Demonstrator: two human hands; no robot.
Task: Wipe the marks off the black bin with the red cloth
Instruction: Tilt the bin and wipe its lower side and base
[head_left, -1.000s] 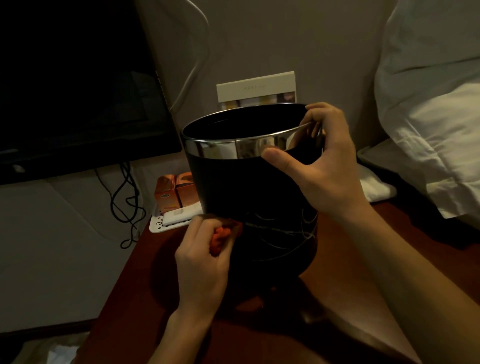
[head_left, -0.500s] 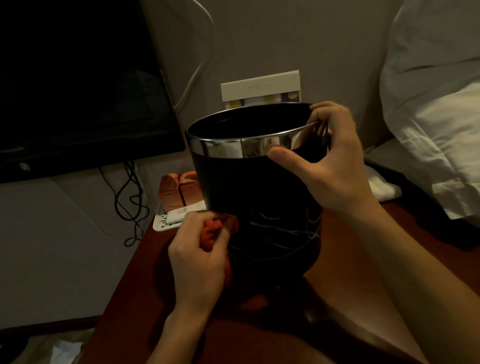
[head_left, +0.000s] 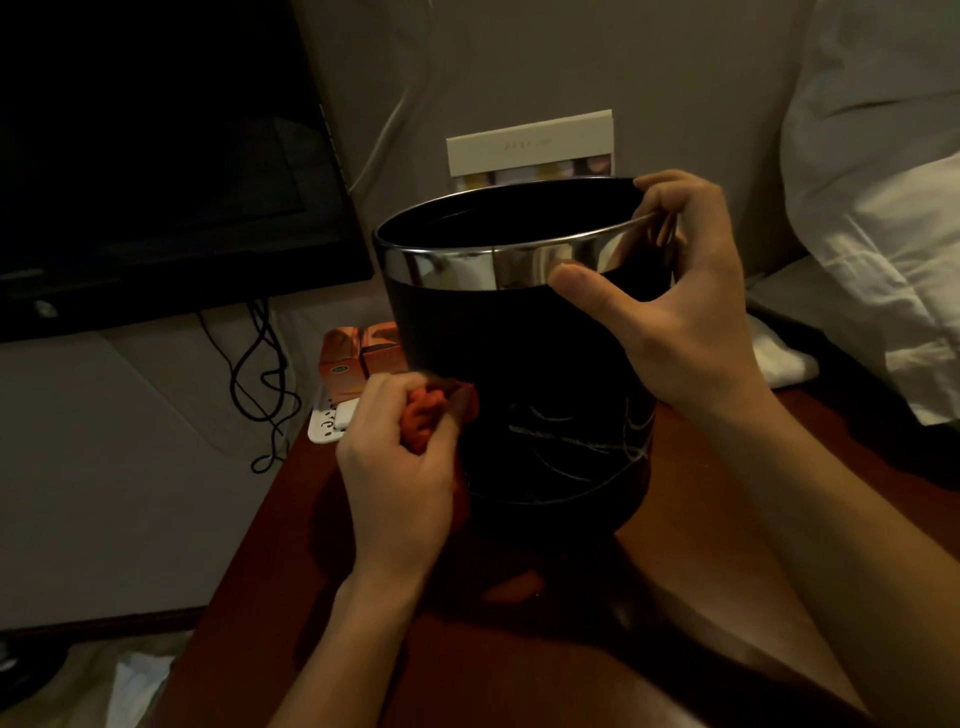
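A person steadies a black bin (head_left: 498, 332) on a reddish bench (head_left: 291, 561), the right hand (head_left: 680, 317) grasping its chrome rim with thumb outside and fingers hooked over the edge. The left hand (head_left: 395, 467) clutches a bunched red cloth (head_left: 423, 421) against the bin's lower left side. Pale scribbled marks (head_left: 566, 441) show plainly across the lower front, so most of the wiping appears left to do.
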